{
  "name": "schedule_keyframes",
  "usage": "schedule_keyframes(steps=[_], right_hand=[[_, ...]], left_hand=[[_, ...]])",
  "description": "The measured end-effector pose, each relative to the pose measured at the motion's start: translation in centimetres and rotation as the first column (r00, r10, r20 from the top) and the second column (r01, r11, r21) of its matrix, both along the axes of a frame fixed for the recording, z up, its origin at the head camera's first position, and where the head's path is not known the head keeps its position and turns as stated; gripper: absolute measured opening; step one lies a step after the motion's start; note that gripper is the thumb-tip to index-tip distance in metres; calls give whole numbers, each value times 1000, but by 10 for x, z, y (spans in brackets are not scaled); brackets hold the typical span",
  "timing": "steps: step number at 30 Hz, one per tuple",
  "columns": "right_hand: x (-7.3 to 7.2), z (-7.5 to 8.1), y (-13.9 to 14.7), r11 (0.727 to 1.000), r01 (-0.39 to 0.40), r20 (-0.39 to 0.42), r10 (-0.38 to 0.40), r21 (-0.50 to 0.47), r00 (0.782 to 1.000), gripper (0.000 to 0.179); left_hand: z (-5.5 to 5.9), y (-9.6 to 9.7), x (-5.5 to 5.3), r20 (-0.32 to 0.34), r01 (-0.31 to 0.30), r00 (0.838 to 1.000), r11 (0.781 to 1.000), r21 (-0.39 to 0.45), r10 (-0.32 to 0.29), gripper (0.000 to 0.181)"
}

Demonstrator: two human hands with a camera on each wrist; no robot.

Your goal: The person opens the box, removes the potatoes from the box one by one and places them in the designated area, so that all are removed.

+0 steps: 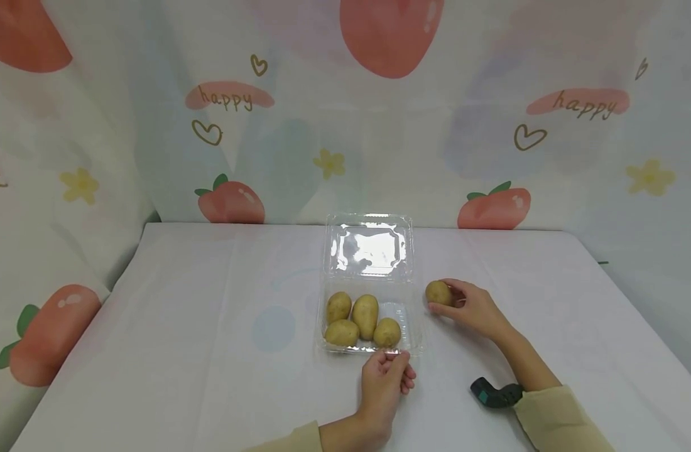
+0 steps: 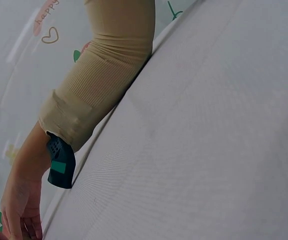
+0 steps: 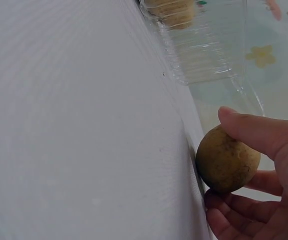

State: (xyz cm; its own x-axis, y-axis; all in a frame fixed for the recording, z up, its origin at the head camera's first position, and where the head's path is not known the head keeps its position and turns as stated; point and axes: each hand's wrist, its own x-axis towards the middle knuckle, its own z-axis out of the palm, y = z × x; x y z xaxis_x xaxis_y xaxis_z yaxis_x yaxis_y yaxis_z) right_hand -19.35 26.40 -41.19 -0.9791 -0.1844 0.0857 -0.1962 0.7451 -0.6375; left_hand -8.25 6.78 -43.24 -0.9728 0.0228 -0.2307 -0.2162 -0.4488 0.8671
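A clear plastic clamshell box (image 1: 416, 342) sits on the table with its lid (image 1: 369, 248) raised at the back. Several yellow potatoes (image 1: 365, 317) lie in its base, mostly to the left and front. To the right of the box, my right hand (image 1: 474, 309) grips another potato (image 1: 438, 293) between thumb and fingers. Seen from the right wrist, this round potato (image 3: 228, 159) is close against the white cloth, the thumb over its top. My left hand (image 1: 384, 384) is at the front edge of the box, its thumb and fingers pinching the rim.
White cloth covers the table (image 1: 170, 326). Behind it hangs a curtain (image 1: 379, 138) printed with fruit, hearts and flowers. A dark curved device (image 1: 495, 394) is at the right wrist, beside the beige sleeve (image 1: 560, 417).
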Motion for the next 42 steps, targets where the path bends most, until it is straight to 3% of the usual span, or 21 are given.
schedule_keyframes(steps=[42], right_hand=[[4,5,4,1000,-7,-7,7,31,1000,68]], left_hand=[[0,-1,1,7,3,1000,1000,-14,-3,9]])
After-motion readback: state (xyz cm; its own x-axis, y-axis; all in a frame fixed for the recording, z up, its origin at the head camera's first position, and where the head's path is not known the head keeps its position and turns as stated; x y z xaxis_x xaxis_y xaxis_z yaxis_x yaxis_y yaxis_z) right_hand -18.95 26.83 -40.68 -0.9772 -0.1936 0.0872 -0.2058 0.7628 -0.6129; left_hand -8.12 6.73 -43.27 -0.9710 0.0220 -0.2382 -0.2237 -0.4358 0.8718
